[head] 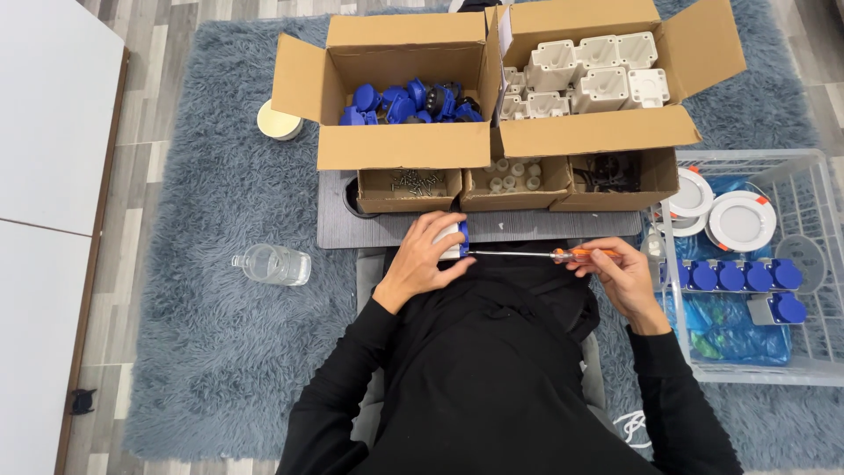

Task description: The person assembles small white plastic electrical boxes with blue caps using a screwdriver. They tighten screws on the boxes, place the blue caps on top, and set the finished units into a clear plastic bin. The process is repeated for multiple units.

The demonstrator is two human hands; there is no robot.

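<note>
Gripping firmly, the left hand (420, 261) wraps a small white-and-blue socket (454, 240) over the lap, while the right hand (615, 268) pinches an orange-handled screwdriver (538, 254), tip at the socket. It looks like light, rigid, smooth plastic, best held by its sides. Brown cardboard boxes (404, 145) sit beyond; a clear crate (818, 264) stands right.

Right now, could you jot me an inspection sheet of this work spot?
Surface: grey board on shaggy grey rug.
Job's things: left hand holds white-and-blue part; right hand holds orange-handled screwdriver, tip at the part.
Clutter: boxes of blue parts, white housings, screws; water bottle.
Grippers: both hands closed.
Cables: nothing seen.
Surroundings: wire basket of finished pieces, wood floor.
</note>
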